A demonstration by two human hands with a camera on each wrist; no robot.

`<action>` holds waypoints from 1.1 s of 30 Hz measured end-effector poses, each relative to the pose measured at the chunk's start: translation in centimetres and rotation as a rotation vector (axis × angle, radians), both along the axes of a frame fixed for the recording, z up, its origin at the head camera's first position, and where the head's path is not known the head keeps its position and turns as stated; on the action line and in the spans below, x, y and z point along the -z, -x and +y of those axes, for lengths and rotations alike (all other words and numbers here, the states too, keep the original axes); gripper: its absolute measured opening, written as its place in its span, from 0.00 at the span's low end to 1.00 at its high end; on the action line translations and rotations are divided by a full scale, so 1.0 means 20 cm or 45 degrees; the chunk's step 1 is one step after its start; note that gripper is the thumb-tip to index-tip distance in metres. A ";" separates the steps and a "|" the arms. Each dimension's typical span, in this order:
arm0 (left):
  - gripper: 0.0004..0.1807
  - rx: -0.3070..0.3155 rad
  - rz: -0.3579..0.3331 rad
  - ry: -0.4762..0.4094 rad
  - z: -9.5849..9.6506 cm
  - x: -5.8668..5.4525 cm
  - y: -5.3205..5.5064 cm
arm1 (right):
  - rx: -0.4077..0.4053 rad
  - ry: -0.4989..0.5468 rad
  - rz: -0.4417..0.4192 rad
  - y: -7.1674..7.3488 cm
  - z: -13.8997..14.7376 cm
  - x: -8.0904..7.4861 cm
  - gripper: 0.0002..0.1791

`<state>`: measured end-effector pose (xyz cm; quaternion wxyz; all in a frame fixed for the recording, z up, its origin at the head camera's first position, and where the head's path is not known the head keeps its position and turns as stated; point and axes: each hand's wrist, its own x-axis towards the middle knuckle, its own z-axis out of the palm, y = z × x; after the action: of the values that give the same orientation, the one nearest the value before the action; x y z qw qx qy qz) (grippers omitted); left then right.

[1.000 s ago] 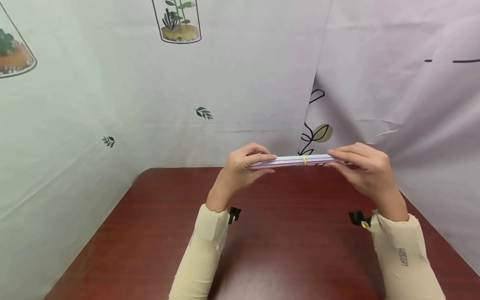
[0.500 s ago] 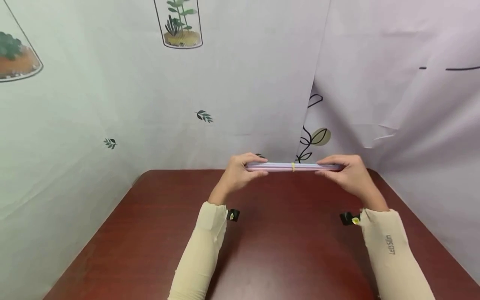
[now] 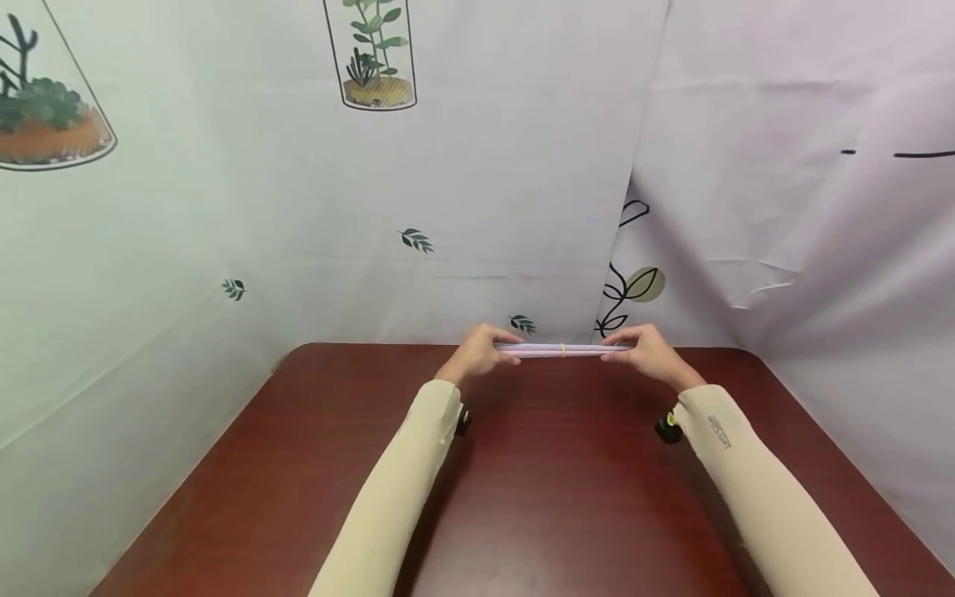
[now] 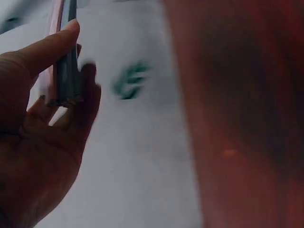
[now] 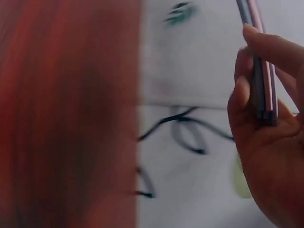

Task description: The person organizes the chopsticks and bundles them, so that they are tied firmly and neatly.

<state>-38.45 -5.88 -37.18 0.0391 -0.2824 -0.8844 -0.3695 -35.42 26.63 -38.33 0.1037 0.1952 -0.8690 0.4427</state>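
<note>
A slim bundle of pastel sticks [image 3: 543, 350], pink, lilac and pale blue, is held level above the far part of the table. Round its middle runs a yellow band [image 3: 563, 350]. My left hand [image 3: 480, 350] pinches the left end, thumb on one side and fingers on the other. At the opposite end my right hand [image 3: 646, 351] grips it the same way. The left wrist view shows the bundle's end [image 4: 64, 90] between thumb and fingers. In the right wrist view the other end [image 5: 267, 102] lies against the fingers, near the palm.
A dark red table [image 3: 552, 497] stretches under both forearms. Behind it hangs a pale cloth backdrop [image 3: 507, 182] printed with leaves and jars, meeting the table's far edge. Each cuff carries a small black device, one at the left wrist [image 3: 463, 421] and one at the right [image 3: 668, 427].
Both hands have reached farther away over the table with the bundle, which now looks smaller and lower. The right hand has shifted left, and the slanted bundle has become nearly level.
</note>
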 end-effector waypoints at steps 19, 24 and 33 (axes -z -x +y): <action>0.14 -0.207 -0.255 0.168 0.13 0.24 0.06 | 0.109 -0.288 -0.264 0.03 0.01 0.22 0.10; 0.14 -0.233 -0.299 0.224 0.12 0.27 0.02 | 0.071 -0.313 -0.275 0.02 -0.01 0.25 0.10; 0.22 -0.234 -0.217 0.079 0.04 0.27 0.01 | 0.103 -0.311 -0.268 0.04 0.02 0.21 0.14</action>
<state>-38.71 -5.16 -42.53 -0.0114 -0.1687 -0.9177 -0.3594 -36.17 26.95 -42.61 0.0053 0.1237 -0.9296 0.3471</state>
